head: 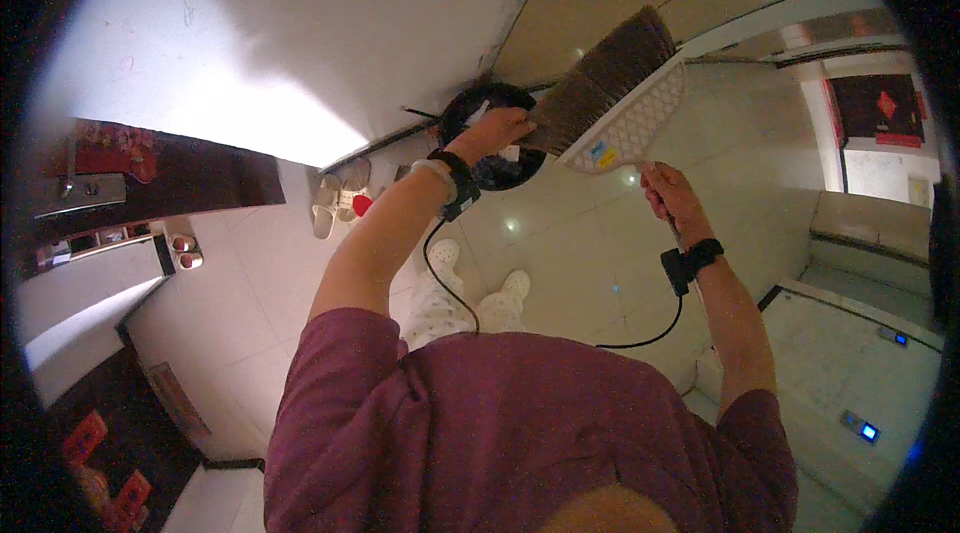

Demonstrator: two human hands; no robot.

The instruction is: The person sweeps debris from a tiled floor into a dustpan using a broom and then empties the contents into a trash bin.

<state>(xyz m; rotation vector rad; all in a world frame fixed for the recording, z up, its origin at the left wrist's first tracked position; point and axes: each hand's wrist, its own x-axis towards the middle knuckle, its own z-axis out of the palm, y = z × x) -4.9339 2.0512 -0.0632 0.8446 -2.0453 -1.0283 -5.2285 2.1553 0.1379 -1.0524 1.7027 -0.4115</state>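
My right hand (pixel 673 204) is closed around the handle of a broom (pixel 624 119), its light lattice-patterned head raised and its dark bristles turned up and to the left. My left hand (pixel 501 132) touches the near end of the bristles with its fingertips; whether it pinches anything there is too small to tell. Beneath the left hand stands a round bin lined with a black bag (pixel 517 171), with some pale scraps in it. Part of the bin is hidden by my left hand and wrist.
Several pale slippers (pixel 327 207) lie by the wall to the left of the bin. Another pair of shoes (pixel 187 252) sits farther left, near a dark door (pixel 225 180). A white wall (pixel 420 30) rises behind the bin. Black cables hang from both wrist devices.
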